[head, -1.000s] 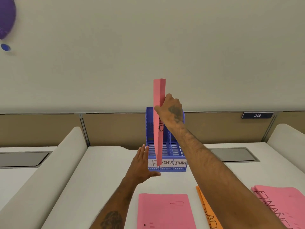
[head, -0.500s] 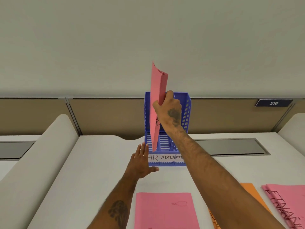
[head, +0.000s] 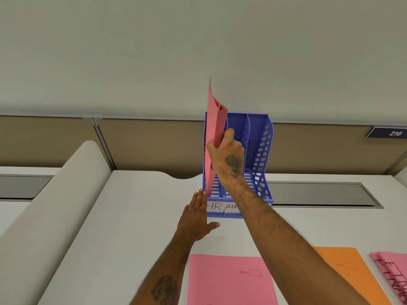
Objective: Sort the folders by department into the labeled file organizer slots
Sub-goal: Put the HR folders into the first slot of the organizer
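A blue three-slot file organizer (head: 262, 155) stands at the back of the white desk, with front labels reading HR and ADM; my right arm hides the third label. My right hand (head: 226, 155) grips a pink folder (head: 214, 128) held upright on edge, its lower end inside the leftmost slot above the HR label. My left hand (head: 196, 219) lies flat with straight fingers against the organizer's front left corner. On the near desk lie a pink folder (head: 229, 280), an orange folder (head: 352, 274) and pink folders with black lettering (head: 392, 274).
A brown partition (head: 154, 144) runs behind the desk, with a dark plate reading 216 (head: 394, 133) at the right. Grey recessed covers (head: 319, 193) sit in the desk on both sides of the organizer. A white rounded divider (head: 55, 205) rises on the left.
The pink folder has gone from above the organizer's front down into the HR slot. My right hand went down with it. My left hand stays at the front left corner.
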`<action>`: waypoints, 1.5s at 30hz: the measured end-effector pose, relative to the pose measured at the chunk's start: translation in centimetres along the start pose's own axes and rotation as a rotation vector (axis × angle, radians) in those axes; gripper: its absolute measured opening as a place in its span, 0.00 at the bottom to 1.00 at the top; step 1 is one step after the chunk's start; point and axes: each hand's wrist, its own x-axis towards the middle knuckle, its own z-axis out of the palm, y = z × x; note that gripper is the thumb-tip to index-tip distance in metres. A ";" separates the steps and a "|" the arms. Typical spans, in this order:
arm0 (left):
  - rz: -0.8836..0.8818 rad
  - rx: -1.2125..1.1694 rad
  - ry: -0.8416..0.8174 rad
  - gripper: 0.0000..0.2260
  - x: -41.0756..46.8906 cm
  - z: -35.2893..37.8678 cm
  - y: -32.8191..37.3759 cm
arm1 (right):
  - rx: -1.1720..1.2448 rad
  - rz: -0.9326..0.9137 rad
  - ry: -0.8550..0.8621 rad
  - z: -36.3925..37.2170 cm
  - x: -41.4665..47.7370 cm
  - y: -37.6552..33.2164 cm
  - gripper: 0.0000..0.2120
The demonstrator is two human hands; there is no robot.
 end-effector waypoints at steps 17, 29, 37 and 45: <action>0.003 -0.008 0.001 0.47 0.0 0.1 -0.4 | -0.091 0.116 -0.187 3.9 -3.2 3.3 0.23; -0.024 0.026 0.017 0.45 -2.3 -2.0 0.0 | -0.255 0.074 -0.255 2.3 -4.9 4.2 0.35; -0.046 0.100 0.055 0.46 -6.0 -4.2 0.8 | -0.324 0.044 -0.279 -1.2 -7.3 4.3 0.41; 0.008 0.237 0.109 0.43 -10.0 -4.8 1.5 | -0.421 -0.042 -0.349 -5.2 -10.8 5.9 0.44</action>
